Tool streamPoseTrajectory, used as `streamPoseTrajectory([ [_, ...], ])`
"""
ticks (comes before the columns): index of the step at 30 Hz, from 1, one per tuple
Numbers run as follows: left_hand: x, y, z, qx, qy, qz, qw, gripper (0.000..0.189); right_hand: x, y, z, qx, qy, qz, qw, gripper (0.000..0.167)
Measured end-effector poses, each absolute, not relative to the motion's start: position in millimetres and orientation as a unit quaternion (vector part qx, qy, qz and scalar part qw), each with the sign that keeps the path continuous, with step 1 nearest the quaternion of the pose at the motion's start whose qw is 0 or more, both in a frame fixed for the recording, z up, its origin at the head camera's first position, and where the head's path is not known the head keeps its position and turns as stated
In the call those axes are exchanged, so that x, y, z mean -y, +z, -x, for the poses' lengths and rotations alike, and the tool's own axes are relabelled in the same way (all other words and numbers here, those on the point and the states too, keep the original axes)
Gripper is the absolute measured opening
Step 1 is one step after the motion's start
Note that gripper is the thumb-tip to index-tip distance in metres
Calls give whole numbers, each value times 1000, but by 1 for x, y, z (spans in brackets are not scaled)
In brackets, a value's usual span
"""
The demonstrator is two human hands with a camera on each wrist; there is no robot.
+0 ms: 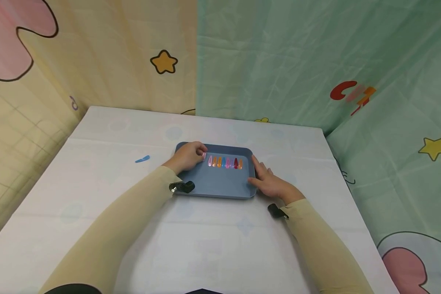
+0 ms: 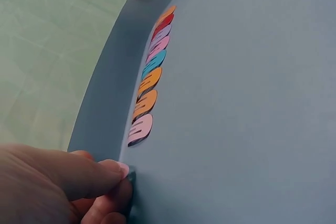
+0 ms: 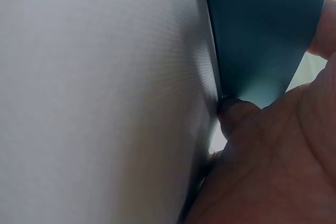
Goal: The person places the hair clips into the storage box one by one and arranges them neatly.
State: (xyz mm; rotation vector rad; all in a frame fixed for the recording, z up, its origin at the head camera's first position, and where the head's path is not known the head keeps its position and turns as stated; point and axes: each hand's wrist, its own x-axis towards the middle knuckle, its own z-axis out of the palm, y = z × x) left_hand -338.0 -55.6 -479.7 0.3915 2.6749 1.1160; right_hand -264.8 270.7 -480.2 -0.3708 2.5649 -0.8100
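My left hand (image 1: 189,156) is over the back left corner of a blue-grey tray (image 1: 217,183). Its thumb and fingertips pinch a pink snap hair clip (image 2: 124,170), mostly hidden by the fingers. To the right of it, several snap hair clips lie side by side in a row along the tray's back wall, from a pale pink clip (image 1: 210,161) past orange, blue, pink and lilac to a red clip (image 1: 236,163) and an orange clip (image 1: 240,164). My right hand (image 1: 272,183) holds the tray's right wall, thumb over the rim and fingers outside.
A blue snap hair clip (image 1: 142,159) lies on the white tablecloth (image 1: 206,245), left of the tray. Patterned curtains (image 1: 279,61) hang behind the table and at both sides. A small black camera (image 1: 185,187) on the left wrist overhangs the tray's front left.
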Motion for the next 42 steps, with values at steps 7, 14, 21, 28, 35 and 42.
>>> streamPoseTrajectory([
  [7, 56, -480, 338, -910, 377, -129, 116, 25, -270, -479, 264, -923, -290, 131, 215, 89],
  [14, 56, -480, 339, -911, 374, -126, 117, 23, -271, -480, 265, -924, -287, 127, 220, 89],
  [21, 56, -481, 339, -913, 369, -127, 120, 23, -271, -480, 265, -923, -289, 127, 219, 89],
  [28, 55, -481, 338, -915, 365, -127, 121, 23, -272, -481, 266, -923, -289, 124, 221, 90],
  [35, 55, -480, 337, -915, 363, -129, 119, 24, -271, -481, 266, -923, -291, 129, 218, 90],
  [42, 55, -480, 336, -917, 360, -126, 120, 24, -271, -481, 266, -922, -290, 129, 220, 90],
])
